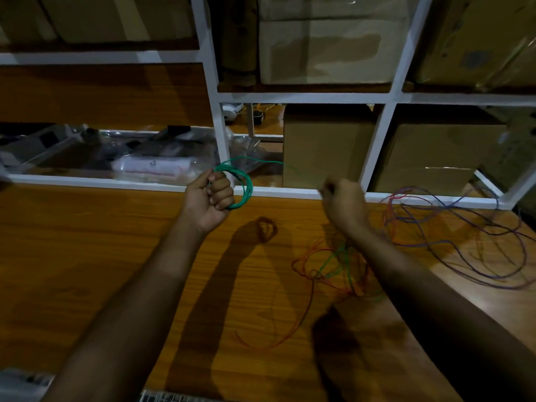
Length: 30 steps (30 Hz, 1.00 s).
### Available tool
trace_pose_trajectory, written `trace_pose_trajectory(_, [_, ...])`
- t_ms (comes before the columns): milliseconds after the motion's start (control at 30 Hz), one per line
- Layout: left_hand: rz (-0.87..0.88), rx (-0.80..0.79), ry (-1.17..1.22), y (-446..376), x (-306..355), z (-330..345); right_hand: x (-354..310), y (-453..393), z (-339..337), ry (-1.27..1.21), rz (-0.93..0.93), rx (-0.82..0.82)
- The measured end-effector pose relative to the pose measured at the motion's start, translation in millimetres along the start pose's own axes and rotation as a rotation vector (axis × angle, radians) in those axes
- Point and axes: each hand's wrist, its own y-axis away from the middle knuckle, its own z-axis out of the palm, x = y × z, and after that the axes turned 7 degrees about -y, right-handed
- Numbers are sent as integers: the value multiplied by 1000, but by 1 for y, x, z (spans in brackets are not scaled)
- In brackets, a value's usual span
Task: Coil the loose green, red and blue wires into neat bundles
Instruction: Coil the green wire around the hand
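Gripped in the curled left hand (209, 195), a round coil of thin green wire (242, 185) stands above the brown wooden tabletop (95, 256). Its free strand runs right to the right hand (343, 204), fingers pinched on it (blurred). Loose red wire (307, 309) and blue wire (475, 236) lie tangled on the tabletop, right side.

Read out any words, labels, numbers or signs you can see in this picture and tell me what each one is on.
No text can be read anywhere in this view.
Clear plastic-wrapped white package on the low shelf: one small dark mark, perhaps a symbol, too small and blurred to read.
Brown cardboard boxes in the white shelving: no print visible on the faces that show.
Green wire coil, held in the left hand: no marking.
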Motion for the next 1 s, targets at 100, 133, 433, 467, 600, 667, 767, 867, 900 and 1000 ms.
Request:
trace_pose_trajectory(100, [11, 24, 4, -5, -2, 7, -32, 20, 3, 492, -310, -155])
trace_pose_trajectory(133, [17, 34, 0, -6, -2, 10, -43, 26, 1, 584, -410, -227])
trace_pose_trajectory(433, [11, 81, -24, -13, -20, 22, -103, 37, -12, 778, -952, -597])
trace_pose_trajectory(467, [5, 91, -49, -13, -22, 23, -104, 36, -12, 759, -978, -577])
trace_pose_trajectory(600, [-40, 150, -132, -12, -34, 33, -112, 29, -13, 647, -969, -572])
trace_pose_trajectory(667, [-87, 159, -165, -9, -38, 39, -115, 24, -17, 545, -965, -530])
trace_pose_trajectory(767, [-86, 228, -306, -8, -44, 43, -112, 13, -19, 431, -905, -377])
trace_pose_trajectory(867, [-124, 179, -433, -7, -50, 45, -109, -4, -18, 417, -751, -311])
trace_pose_trajectory(900, [-156, 124, -455, -7, -52, 45, -108, -10, -19, 413, -730, -280])
trace_pose_trajectory(1000, [-245, -22, -403, -5, -51, 45, -96, -27, -17, 381, -675, -286])
